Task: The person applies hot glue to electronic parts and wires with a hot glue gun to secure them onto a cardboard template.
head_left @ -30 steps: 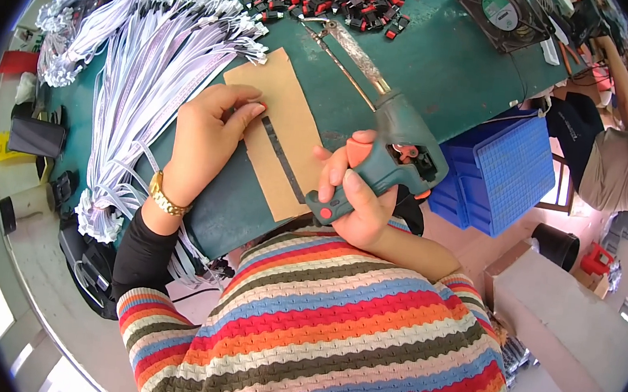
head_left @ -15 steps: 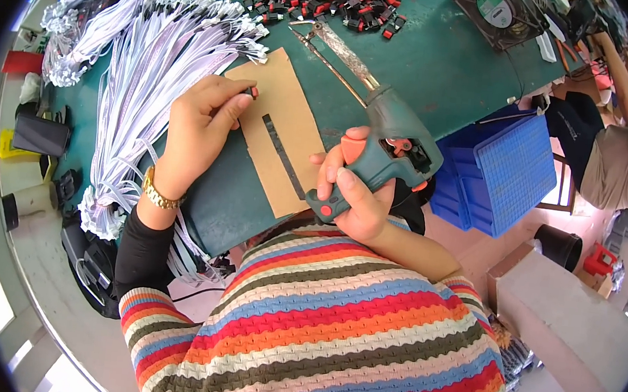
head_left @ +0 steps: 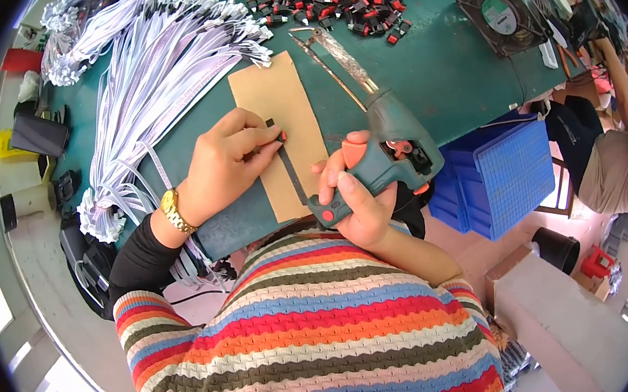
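My left hand [head_left: 230, 159] pinches a small black-and-red plug [head_left: 282, 137] between thumb and fingertips. It is over the upper end of a dark slot [head_left: 293, 173] in a tan board [head_left: 270, 90] lying on the green table; the fingers hide most of the plug. My right hand [head_left: 358, 204], beside the board's right edge, is wrapped around the grip of a dark green soldering gun [head_left: 396, 124] with a red trigger. The gun's metal tip and thin guide tube point up and left, above the table beyond the board.
Bundles of white flat cables [head_left: 139, 88] with white connectors spread left of the board. A heap of black-and-red plugs [head_left: 340, 2] lies at the far side. A fan [head_left: 494, 17] stands far right, a blue crate [head_left: 501, 176] beside the table. Another person [head_left: 621, 150] is at right.
My left hand has moved right and nearer, bringing the plug from the board's upper left edge to the slot's upper end. My right hand and the soldering gun have stayed nearly still.
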Demonstrator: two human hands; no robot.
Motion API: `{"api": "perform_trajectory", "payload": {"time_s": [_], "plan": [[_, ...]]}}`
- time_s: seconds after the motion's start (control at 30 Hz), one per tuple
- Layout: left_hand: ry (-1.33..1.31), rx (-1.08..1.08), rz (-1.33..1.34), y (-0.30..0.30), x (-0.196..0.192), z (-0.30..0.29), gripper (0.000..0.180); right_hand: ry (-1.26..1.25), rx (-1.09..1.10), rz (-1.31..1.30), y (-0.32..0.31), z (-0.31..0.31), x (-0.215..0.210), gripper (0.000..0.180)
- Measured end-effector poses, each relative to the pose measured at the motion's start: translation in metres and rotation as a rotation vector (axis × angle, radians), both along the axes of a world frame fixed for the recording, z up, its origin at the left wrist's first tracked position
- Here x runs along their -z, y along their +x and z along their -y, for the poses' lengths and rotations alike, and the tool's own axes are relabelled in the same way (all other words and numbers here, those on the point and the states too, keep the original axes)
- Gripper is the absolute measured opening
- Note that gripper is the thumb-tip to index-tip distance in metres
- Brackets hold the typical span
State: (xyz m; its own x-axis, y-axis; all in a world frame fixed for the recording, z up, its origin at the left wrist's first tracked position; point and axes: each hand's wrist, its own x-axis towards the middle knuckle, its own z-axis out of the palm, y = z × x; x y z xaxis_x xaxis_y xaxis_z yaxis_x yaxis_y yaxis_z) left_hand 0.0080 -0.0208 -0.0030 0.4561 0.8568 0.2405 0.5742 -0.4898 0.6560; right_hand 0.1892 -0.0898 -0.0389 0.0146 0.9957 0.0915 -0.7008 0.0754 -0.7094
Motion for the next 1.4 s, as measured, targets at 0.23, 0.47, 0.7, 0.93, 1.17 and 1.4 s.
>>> {"api": "perform_trajectory", "payload": {"time_s": [0.23, 0.47, 0.7, 0.93, 1.17, 1.4], "plan": [[0.067, -0.045, 0.013, -0.001, 0.004, -0.002, 0.017, -0.052, 0.063, 0.030, -0.009, -0.007, -0.011, 0.039], [-0.109, -0.033, -0.018, -0.004, -0.010, -0.008, 0.022, 0.059, 0.156, 0.043, -0.006, -0.020, -0.008, 0.041], [0.329, -0.090, -0.184, -0.014, -0.010, -0.064, 0.016, 0.020, 0.081, -0.014, -0.002, -0.024, -0.005, 0.041], [0.614, 0.003, -0.233, -0.023, 0.000, -0.087, 0.015, -0.001, 0.089, -0.055, 0.003, -0.023, -0.002, 0.041], [0.215, -0.267, 0.638, -0.060, -0.018, -0.082, 0.009, 0.009, 0.051, -0.058, 0.003, -0.020, -0.004, 0.041], [-0.780, 0.274, 1.228, -0.067, -0.040, -0.035, 0.024, 0.068, 0.105, 0.035, -0.001, -0.016, -0.008, 0.039]]}}
